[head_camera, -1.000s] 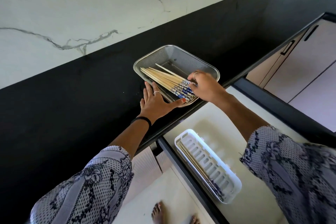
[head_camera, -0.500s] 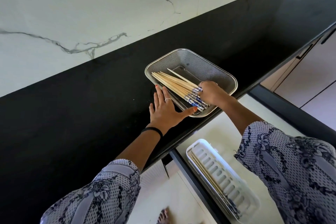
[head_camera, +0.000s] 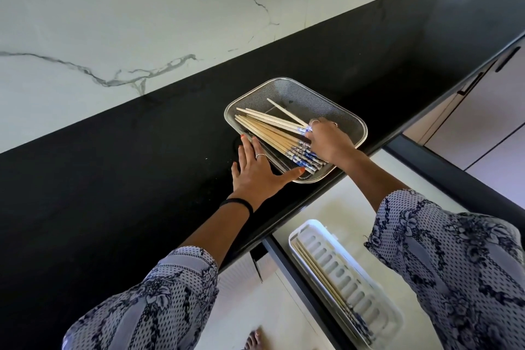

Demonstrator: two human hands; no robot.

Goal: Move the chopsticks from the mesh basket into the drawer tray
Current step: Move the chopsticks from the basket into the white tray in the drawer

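Glossy black surface [head_camera: 142,167] under a veined white marble wall [head_camera: 113,23], carrying a rounded rectangular silver mesh basket [head_camera: 345,115] near its front edge. Inside the basket, a fanned bundle of pale wooden chopsticks with blue-and-white patterned ends [head_camera: 272,135]. Left hand [head_camera: 257,172] laid flat, fingers straight, thumb against the basket rim, probably to keep it from sliding. Right hand [head_camera: 329,142] curled over the patterned ends, gathering them; grip not yet clearly closed. Below, in the open drawer, a white slotted plastic tray [head_camera: 369,301] already holding a few chopsticks, awaiting the rest
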